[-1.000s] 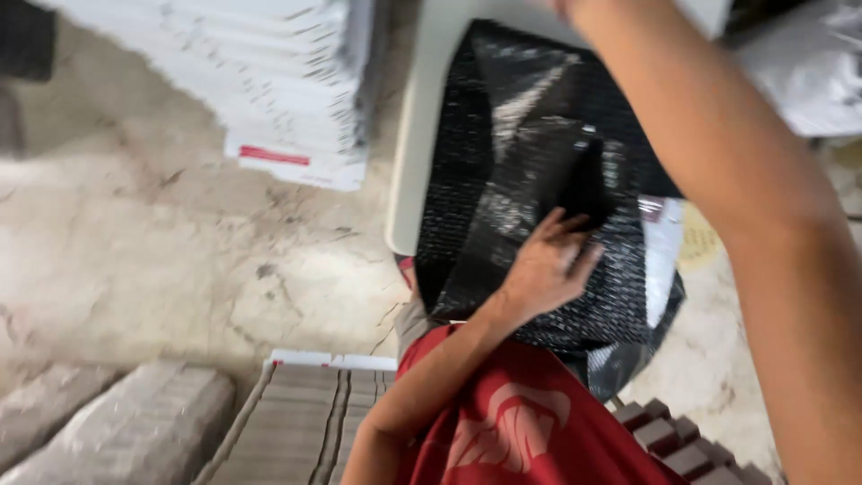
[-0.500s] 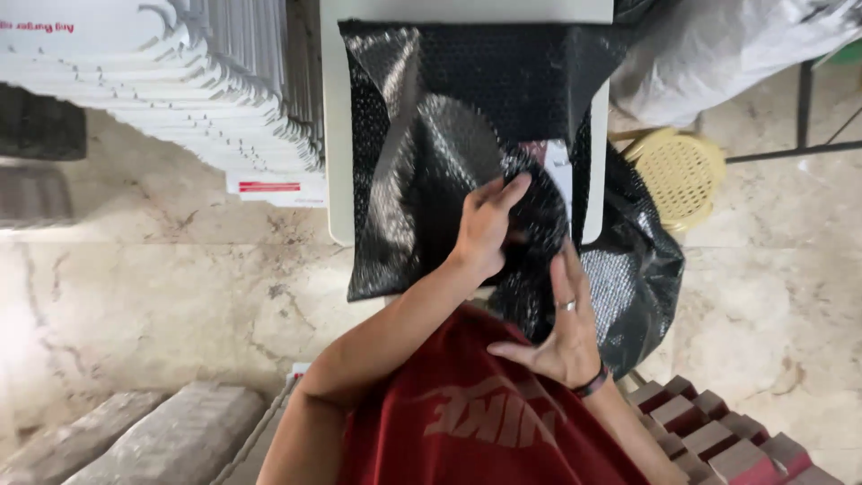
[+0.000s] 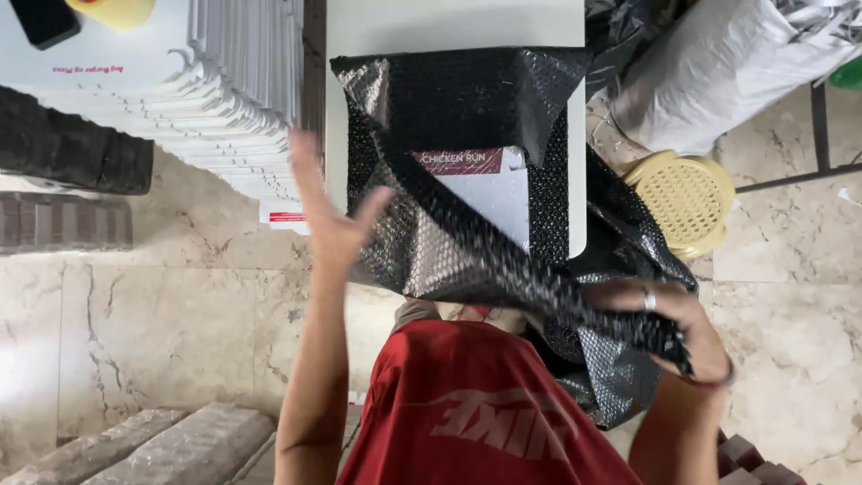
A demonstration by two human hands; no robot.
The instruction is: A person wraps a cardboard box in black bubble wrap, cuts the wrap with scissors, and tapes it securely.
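Marble floor tiles (image 3: 180,332), pale and veined, run beneath us, and against them stands a white rectangular table (image 3: 449,22) with a tall stack of flat white cardboard boxes (image 3: 224,99) just to its left. Across the table lies a large sheet of black bubble wrap (image 3: 467,99), loosely folded around a flat white box with a dark red label strip (image 3: 485,193); the box shows through a gap in the wrap and rests on the table's near half. One long flap of the wrap runs as a diagonal band from the upper left down to the lower right, off the table edge and over our lap in the red printed shirt (image 3: 485,413). Our right hand (image 3: 669,319), with a ring on one finger and a band at the wrist, is clenched on the low end of that band, so the wrap's long axis leads up and leftward from it toward the box. Our left hand (image 3: 328,220) is raised with fingers spread, released and holding nothing, just beside the wrap's left edge; we cannot tell whether the thumb touches it. A yellow perforated plastic stool (image 3: 682,202) and a white sack (image 3: 718,63) sit on the right.
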